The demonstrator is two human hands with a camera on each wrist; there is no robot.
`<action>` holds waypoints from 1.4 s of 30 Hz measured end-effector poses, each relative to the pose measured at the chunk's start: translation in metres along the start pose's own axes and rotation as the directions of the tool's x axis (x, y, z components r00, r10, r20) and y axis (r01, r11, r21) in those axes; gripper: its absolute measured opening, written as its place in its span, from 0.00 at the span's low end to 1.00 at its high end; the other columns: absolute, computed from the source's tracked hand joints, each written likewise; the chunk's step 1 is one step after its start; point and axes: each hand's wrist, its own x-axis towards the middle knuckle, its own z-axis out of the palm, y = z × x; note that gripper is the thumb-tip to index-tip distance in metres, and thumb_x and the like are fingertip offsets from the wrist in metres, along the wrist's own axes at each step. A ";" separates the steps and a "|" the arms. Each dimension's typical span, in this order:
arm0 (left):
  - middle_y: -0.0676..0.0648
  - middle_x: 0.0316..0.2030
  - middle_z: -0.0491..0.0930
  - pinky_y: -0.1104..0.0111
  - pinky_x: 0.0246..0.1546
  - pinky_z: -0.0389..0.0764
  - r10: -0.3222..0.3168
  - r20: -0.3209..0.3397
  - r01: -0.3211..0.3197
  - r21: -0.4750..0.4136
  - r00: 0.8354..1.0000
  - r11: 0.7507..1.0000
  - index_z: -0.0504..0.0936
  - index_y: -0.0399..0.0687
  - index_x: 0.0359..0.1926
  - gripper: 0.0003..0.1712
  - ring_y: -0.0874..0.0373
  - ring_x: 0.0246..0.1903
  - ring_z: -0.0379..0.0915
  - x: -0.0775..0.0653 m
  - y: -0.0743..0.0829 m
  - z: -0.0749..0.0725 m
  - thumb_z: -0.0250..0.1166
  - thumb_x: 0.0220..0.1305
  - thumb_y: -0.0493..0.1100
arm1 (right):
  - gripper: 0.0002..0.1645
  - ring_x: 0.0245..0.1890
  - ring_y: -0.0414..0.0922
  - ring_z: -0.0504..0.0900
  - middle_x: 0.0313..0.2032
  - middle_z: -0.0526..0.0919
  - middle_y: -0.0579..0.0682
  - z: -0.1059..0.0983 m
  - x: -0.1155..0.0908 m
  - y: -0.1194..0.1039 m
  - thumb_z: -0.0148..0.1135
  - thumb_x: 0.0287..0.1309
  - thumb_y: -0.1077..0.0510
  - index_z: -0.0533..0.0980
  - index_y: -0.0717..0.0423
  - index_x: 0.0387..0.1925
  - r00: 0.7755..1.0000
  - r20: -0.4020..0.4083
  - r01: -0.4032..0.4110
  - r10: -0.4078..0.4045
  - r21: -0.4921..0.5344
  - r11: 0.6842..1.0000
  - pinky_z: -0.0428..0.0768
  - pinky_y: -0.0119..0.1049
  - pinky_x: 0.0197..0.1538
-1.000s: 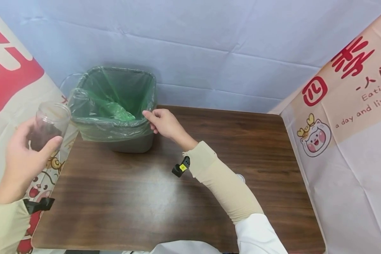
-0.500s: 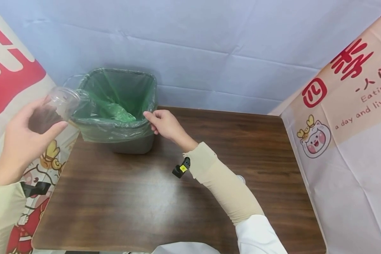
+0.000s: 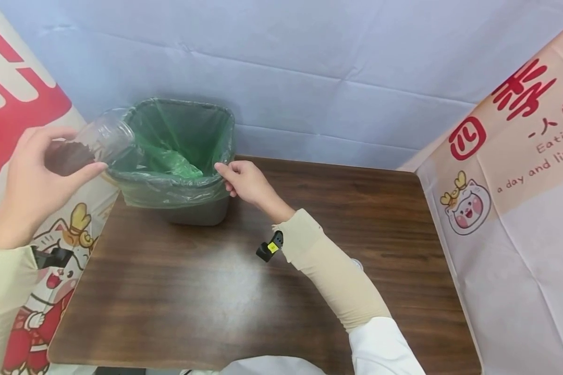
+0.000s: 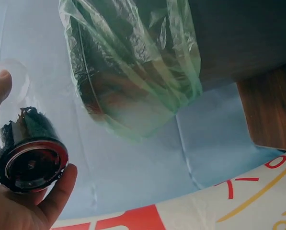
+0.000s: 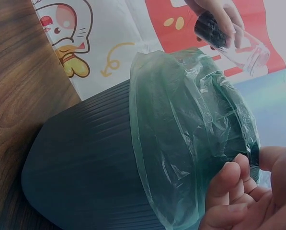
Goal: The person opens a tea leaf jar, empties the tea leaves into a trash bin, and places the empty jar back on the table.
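Observation:
My left hand grips a clear jar with dark contents in its bottom part. The jar leans over the left rim of a dark grey trash bin, its mouth end towards the bin. From below, the left wrist view shows the jar's round base between thumb and fingers. A thin green trash bag lines the bin and folds down outside it. At the bin's front right corner, my right hand pinches the bag and rim between thumb and fingers. Crumpled green plastic lies inside the bin.
The bin stands at the back left of a brown wooden table. A small round object is partly hidden behind my right forearm. A pale blue sheet hangs behind, and printed banners flank both sides.
My left hand has risen and tipped the jar from nearly upright to a steep slant, its mouth shifting right and up towards the bin. My right hand has stayed on the rim.

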 end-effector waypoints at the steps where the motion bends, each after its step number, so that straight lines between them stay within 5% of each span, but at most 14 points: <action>1: 0.76 0.47 0.66 0.82 0.54 0.58 0.011 0.000 -0.011 -0.002 1.000 1.000 0.79 0.44 0.64 0.37 0.77 0.52 0.60 0.002 0.000 0.000 0.80 0.51 0.38 | 0.28 0.22 0.44 0.74 0.20 0.74 0.49 0.000 0.000 0.000 0.54 0.75 0.42 0.70 0.55 0.23 1.000 -0.003 0.002 -0.002 0.002 1.000 0.69 0.34 0.30; 8: 0.76 0.46 0.69 0.83 0.53 0.60 0.055 0.002 -0.055 -0.002 0.998 0.998 0.80 0.45 0.63 0.39 0.79 0.50 0.62 0.012 0.006 0.000 0.83 0.47 0.36 | 0.27 0.23 0.45 0.76 0.20 0.74 0.48 0.000 0.001 -0.001 0.55 0.75 0.42 0.71 0.55 0.23 1.000 -0.008 0.004 -0.004 0.003 1.000 0.70 0.33 0.31; 16: 0.63 0.53 0.74 0.84 0.55 0.61 -0.019 0.053 0.018 0.008 0.998 1.000 0.76 0.47 0.65 0.41 0.80 0.52 0.64 0.014 0.005 0.002 0.82 0.50 0.39 | 0.27 0.22 0.43 0.75 0.20 0.74 0.48 0.000 0.000 -0.001 0.55 0.75 0.42 0.70 0.55 0.23 1.000 -0.009 -0.010 0.010 0.008 1.000 0.68 0.33 0.29; 29: 0.38 0.55 0.78 0.84 0.54 0.58 0.099 0.080 -0.104 0.072 0.992 0.992 0.80 0.46 0.65 0.41 0.78 0.51 0.62 0.025 0.006 0.002 0.83 0.47 0.37 | 0.28 0.23 0.46 0.76 0.20 0.74 0.49 0.001 0.001 0.000 0.55 0.75 0.42 0.71 0.55 0.23 1.000 -0.008 -0.006 0.006 0.005 1.000 0.68 0.33 0.30; 32: 0.39 0.52 0.79 0.84 0.53 0.58 0.138 0.083 -0.145 0.088 0.987 0.985 0.80 0.43 0.63 0.41 0.74 0.50 0.62 0.028 0.007 0.003 0.84 0.45 0.34 | 0.28 0.23 0.45 0.76 0.21 0.74 0.48 0.001 0.001 -0.001 0.55 0.75 0.41 0.70 0.55 0.23 1.000 -0.006 -0.008 0.008 0.004 1.000 0.68 0.33 0.29; 38: 0.38 0.54 0.80 0.81 0.58 0.59 0.205 0.114 -0.218 0.114 0.972 0.969 0.81 0.49 0.64 0.42 0.50 0.51 0.68 0.032 0.009 0.003 0.84 0.44 0.35 | 0.28 0.22 0.43 0.75 0.21 0.74 0.48 0.001 0.001 0.000 0.55 0.75 0.41 0.70 0.55 0.23 1.000 -0.006 -0.006 0.006 0.008 1.000 0.68 0.33 0.29; 42: 0.39 0.54 0.80 0.82 0.58 0.58 0.211 0.124 -0.225 0.114 0.970 0.968 0.81 0.50 0.64 0.42 0.49 0.51 0.68 0.033 0.011 0.004 0.83 0.44 0.36 | 0.28 0.22 0.43 0.74 0.20 0.74 0.48 0.001 0.001 0.000 0.55 0.75 0.42 0.70 0.55 0.23 1.000 -0.008 -0.010 0.010 0.015 1.000 0.68 0.33 0.29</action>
